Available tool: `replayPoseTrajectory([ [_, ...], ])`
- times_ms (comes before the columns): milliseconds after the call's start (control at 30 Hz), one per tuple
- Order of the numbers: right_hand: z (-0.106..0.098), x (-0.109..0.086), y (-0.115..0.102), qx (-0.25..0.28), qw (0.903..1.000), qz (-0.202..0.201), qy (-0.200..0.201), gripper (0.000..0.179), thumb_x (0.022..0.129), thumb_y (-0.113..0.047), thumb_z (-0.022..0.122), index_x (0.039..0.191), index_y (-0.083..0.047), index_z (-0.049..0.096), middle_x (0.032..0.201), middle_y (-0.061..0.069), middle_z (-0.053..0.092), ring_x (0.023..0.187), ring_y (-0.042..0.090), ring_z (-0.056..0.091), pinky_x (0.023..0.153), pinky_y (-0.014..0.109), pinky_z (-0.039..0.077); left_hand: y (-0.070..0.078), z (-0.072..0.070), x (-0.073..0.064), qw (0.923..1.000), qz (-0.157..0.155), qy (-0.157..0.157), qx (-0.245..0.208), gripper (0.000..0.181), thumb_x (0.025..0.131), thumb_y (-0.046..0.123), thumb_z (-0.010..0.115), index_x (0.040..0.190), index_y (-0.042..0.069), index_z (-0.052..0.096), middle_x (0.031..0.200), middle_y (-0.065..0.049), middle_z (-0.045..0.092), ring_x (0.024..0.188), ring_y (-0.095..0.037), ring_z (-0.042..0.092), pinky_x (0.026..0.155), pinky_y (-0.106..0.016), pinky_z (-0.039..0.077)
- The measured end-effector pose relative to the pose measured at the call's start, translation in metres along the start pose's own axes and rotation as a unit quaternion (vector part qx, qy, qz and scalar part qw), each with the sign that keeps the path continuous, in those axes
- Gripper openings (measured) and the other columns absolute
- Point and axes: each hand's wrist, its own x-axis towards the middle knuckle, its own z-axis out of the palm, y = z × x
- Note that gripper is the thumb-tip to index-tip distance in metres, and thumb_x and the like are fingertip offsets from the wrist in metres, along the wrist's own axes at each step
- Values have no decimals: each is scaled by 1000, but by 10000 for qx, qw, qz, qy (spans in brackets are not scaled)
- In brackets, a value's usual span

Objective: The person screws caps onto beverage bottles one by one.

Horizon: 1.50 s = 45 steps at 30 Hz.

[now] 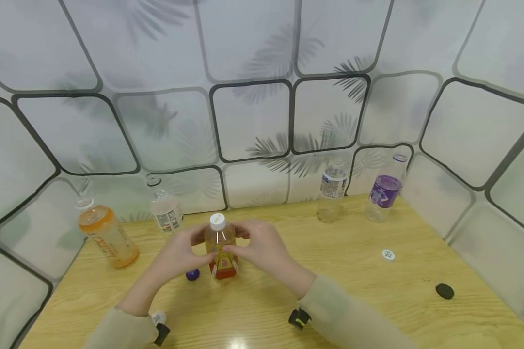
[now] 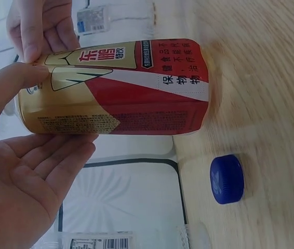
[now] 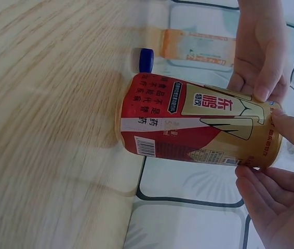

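A drink bottle [image 1: 225, 265] with a red and gold label and a white cap [image 1: 217, 221] is upright at the table in front of me. My left hand [image 1: 180, 254] grips its left side, thumb across the front and fingers along the side. From the other side my right hand [image 1: 263, 245] holds it the same way, the two thumbs close together on the label. The wrist views show both grips high on the bottle [image 2: 121, 96], near its shoulder. Beside its base lies a blue cap [image 2: 227, 179], to the left in the head view.
Uncapped clear bottles stand toward the back: an orange-labelled one [image 1: 109, 242], a white-labelled one [image 1: 167, 213], another [image 1: 333, 186] and a purple-labelled one [image 1: 385, 191]. Loose caps lie about: white [image 1: 388, 255], black [image 1: 444, 291] and white [image 1: 159, 317]. Patterned walls [image 1: 253, 121] border the table.
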Motion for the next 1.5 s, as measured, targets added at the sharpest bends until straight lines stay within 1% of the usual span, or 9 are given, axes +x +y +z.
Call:
replayPoseTrajectory([
  [133, 5, 5, -2, 0, 10000, 13, -7, 48, 89, -27, 88, 131, -9, 73, 124, 7, 79, 105, 21, 78, 93, 34, 64, -6, -2, -1, 9999, -24, 94, -100, 64, 88, 6, 83, 146, -6, 57, 132, -24, 71, 121, -43, 71, 101, -52, 61],
  [367, 11, 10, -2, -176, 9998, 89, 60, 48, 91, -29, 86, 132, -10, 72, 124, 7, 78, 104, 21, 77, 92, 31, 63, -14, -2, 0, 9997, -136, 160, -137, 64, 90, 5, 80, 147, -6, 55, 133, -25, 70, 122, -43, 71, 101, -51, 61],
  [567, 12, 10, -4, -237, 9995, 193, 42, 47, 92, -30, 86, 132, -11, 72, 124, 7, 78, 105, 22, 77, 92, 32, 63, -16, -1, -1, 9993, -163, 165, -282, 62, 89, 1, 78, 146, -7, 56, 134, -26, 70, 123, -44, 70, 103, -51, 60],
  [733, 13, 9, -4, -269, 9995, 151, 38, 46, 92, -30, 85, 132, -10, 73, 124, 8, 78, 106, 22, 77, 92, 34, 63, -17, -1, -2, 9987, -197, 172, -434, 60, 90, -1, 77, 145, -8, 56, 134, -28, 69, 123, -45, 70, 102, -51, 60],
  [1100, 13, 8, -5, -366, 9992, 133, 12, 47, 93, -31, 85, 134, -11, 72, 123, 7, 78, 106, 21, 77, 91, 33, 63, -19, -1, -4, 9987, -185, 181, -431, 56, 93, 4, 78, 145, -6, 58, 135, -26, 69, 124, -44, 69, 103, -52, 60],
  [1300, 13, 8, -4, -393, 9990, 192, 28, 49, 92, -32, 85, 134, -12, 72, 124, 7, 78, 107, 23, 77, 92, 36, 63, -19, -1, -4, 9991, -136, 153, -376, 61, 93, 4, 78, 148, -6, 55, 139, -27, 67, 128, -46, 67, 105, -54, 58],
  [1500, 11, 4, 0, -474, 9985, 242, 108, 54, 91, -35, 85, 135, -7, 70, 126, 9, 77, 109, 25, 76, 93, 40, 63, -21, -1, -8, 9993, -128, 148, -330, 70, 93, 6, 80, 154, -6, 47, 147, -29, 61, 135, -49, 61, 110, -59, 53],
])
